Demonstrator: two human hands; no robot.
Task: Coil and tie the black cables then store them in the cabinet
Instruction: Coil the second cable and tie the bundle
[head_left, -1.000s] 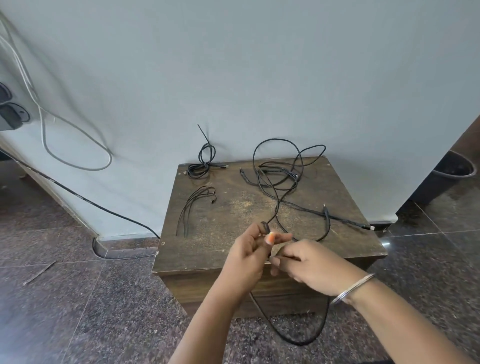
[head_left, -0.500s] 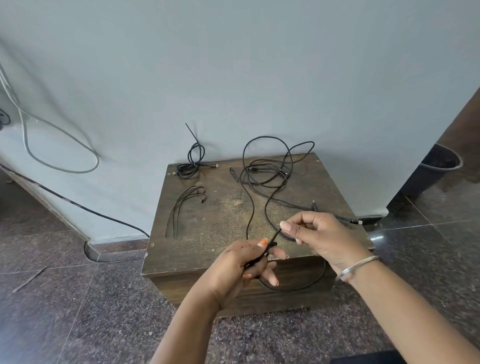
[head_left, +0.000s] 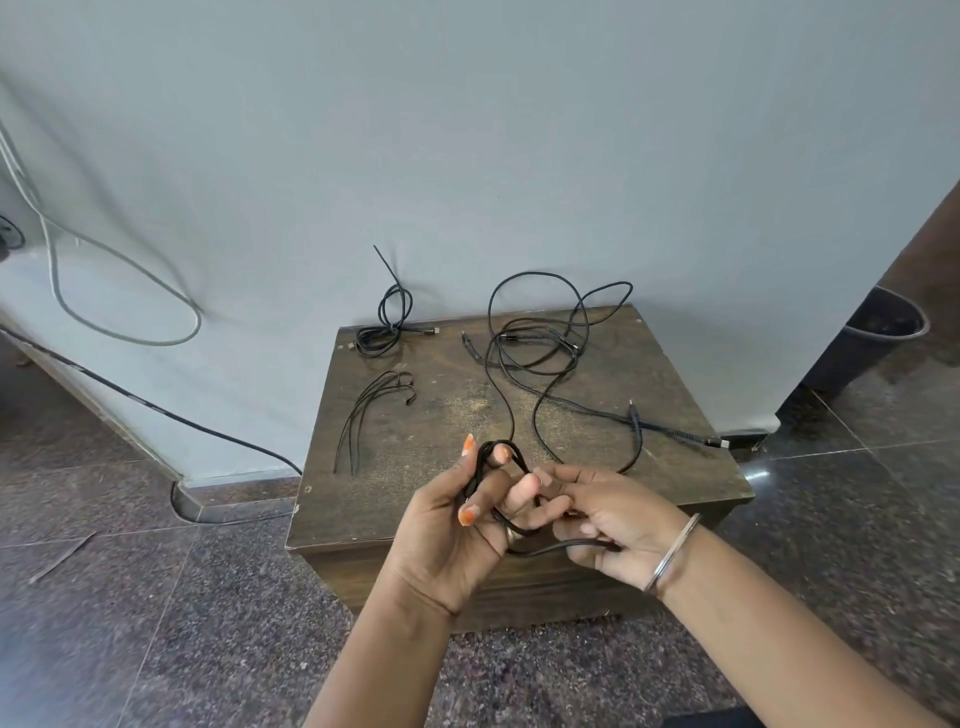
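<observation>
A low brown wooden cabinet (head_left: 431, 415) stands against the grey wall. My left hand (head_left: 457, 525) holds a small loop of a black cable (head_left: 511, 410) over the cabinet's front edge. My right hand (head_left: 618, 519), with a metal bangle on the wrist, grips the same cable just to the right. That cable runs back to a loose tangle of black cables (head_left: 540, 338) at the cabinet's back right. A coiled black cable (head_left: 387, 327) lies at the back left. A thin black bundle (head_left: 371, 410) lies in front of it.
A dark bin (head_left: 878, 332) stands on the floor at the right by a brown wall edge. A grey cable (head_left: 124, 280) and a black cable (head_left: 156, 410) hang along the wall at the left. The floor is dark speckled stone.
My hands have come together. The left hand now has a loop of cable wound over its fingers, and the right hand has dropped down beside it with the cable's slack pulled in.
</observation>
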